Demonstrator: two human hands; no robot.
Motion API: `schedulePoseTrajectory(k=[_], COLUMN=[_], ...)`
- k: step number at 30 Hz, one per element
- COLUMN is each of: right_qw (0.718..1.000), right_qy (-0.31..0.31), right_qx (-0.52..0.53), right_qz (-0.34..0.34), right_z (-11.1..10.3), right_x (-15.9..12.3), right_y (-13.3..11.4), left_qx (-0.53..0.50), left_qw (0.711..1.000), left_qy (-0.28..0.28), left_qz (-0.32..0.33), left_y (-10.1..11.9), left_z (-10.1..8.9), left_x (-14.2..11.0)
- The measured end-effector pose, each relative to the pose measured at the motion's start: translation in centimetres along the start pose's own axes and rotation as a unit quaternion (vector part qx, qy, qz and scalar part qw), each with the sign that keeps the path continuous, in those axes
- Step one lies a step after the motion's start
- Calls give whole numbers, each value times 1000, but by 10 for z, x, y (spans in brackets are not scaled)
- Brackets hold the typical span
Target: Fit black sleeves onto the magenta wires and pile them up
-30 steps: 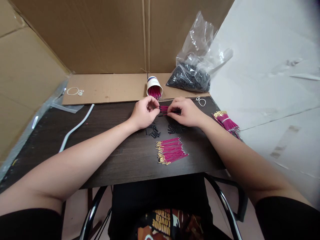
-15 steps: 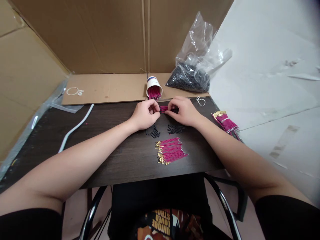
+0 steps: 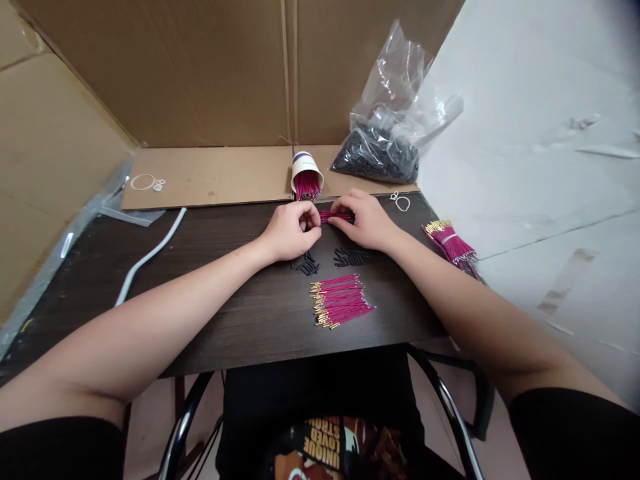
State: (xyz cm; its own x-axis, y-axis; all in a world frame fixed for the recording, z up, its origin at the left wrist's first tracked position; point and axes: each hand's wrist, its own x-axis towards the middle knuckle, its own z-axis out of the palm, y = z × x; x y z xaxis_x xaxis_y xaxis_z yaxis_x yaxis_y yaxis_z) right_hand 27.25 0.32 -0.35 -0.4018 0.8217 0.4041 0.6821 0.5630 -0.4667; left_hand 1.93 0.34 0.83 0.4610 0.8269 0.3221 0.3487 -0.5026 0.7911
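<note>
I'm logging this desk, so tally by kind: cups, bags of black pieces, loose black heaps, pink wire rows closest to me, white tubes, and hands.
Cup: 1
Bag of black pieces: 1
Left heap and right heap: 2
Pink wire row: 1
White tube: 1
Left hand and right hand: 2
Total: 8

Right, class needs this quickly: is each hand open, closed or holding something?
Left hand: curled, at the left end of the pink wires; grip cannot be told.
Right hand: curled around the pink wires; firm grip cannot be told.
</note>
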Motion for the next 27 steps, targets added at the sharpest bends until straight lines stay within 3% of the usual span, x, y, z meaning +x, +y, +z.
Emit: schedulePoseTrajectory(k=[4,8,13,17,23,27], right_qw=[1000,1000,1000,998,996,982], right_qy=[0,0,-28,-62,-83,-182], right_qx=[2,6,-2,-16,-23,43], right_qz=[0,-6,3,7,-5,-32], right_z=[-1,-10,-26,-32,-43,-55], right_x=[0,1,2,0,-3,-6], right_y=[0,-3,-10,-19,-36,-50], left_qx=[8,9,-11,42,26,8], left_qw=[1000,997,985,970,973,974], left_qy=[-14,-48,-132,-194,-183,-172], left_qz=[7,57,108,143,140,149], left_y=[0,0,-1,-2,-5,-3], left_z=[-1,-2,-4,-5,-3,-2], left_x=[0,-2,-4,-2,-2,-3])
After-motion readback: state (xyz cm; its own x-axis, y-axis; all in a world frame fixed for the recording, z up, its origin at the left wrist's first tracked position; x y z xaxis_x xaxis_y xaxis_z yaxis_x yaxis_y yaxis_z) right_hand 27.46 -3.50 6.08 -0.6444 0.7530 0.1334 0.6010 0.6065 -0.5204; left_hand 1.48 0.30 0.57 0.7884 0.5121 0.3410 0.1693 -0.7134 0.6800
